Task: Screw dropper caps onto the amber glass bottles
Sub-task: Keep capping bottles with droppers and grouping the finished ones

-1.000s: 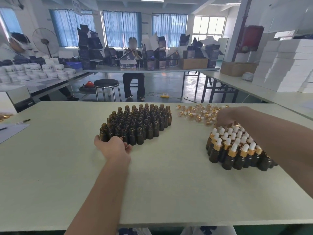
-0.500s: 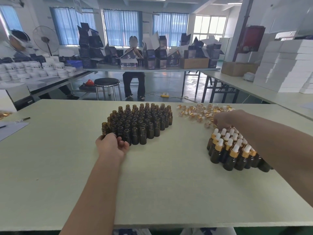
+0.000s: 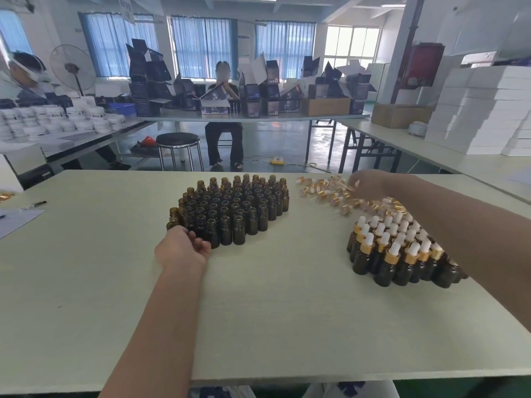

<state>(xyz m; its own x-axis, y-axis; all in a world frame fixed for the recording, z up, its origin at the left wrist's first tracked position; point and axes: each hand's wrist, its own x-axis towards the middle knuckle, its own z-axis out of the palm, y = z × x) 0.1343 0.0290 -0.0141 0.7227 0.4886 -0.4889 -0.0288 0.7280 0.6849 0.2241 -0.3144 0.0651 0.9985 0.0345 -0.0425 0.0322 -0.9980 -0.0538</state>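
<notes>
Now my left grip (image 3: pixel 184 248) curls against the near-left corner of the upright bottles (image 3: pixel 232 208); my right grip (image 3: pixel 366 188) sits in the caps (image 3: pixel 324 193), far right; whether either holds anything, I cannot tell.

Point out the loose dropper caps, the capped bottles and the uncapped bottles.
loose dropper caps (image 3: pixel 324 193), head view, middle of pile
capped bottles (image 3: pixel 391 258), head view, a front bottle's gold collar
uncapped bottles (image 3: pixel 235 208), head view, cluster's centre

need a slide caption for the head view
Left hand at the uncapped amber bottles, right hand among the loose dropper caps, capped bottles alongside.
</notes>
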